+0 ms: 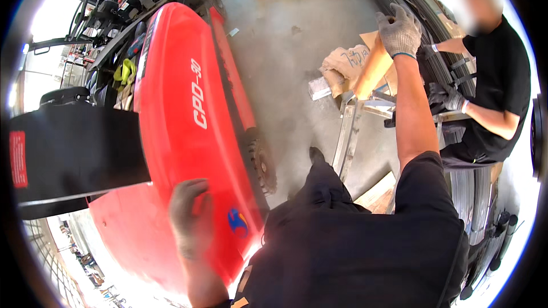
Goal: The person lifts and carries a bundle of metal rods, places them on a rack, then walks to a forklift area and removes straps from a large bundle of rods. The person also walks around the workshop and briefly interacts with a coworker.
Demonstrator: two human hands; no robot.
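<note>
My left hand (191,217), in a grey knit glove and blurred by motion, is over the red rear body of a forklift (188,97). Its fingers curl loosely apart from the thumb, with nothing visible between them. My right hand (399,31), gloved too, reaches forward at upper right with thumb and fingers bent and apart. I see nothing held in it. Just left of and below it a brown cardboard piece (374,71) stands tilted over a metal frame (346,137). Whether the hand touches the cardboard or the dark bars behind is unclear.
At right a co-worker in black (496,80) has gloved hands at the bundled dark metal bars (445,51). Torn cardboard (345,65) and a small white block (319,88) lie on the concrete floor. The forklift's wheel (262,162) stands left of my legs.
</note>
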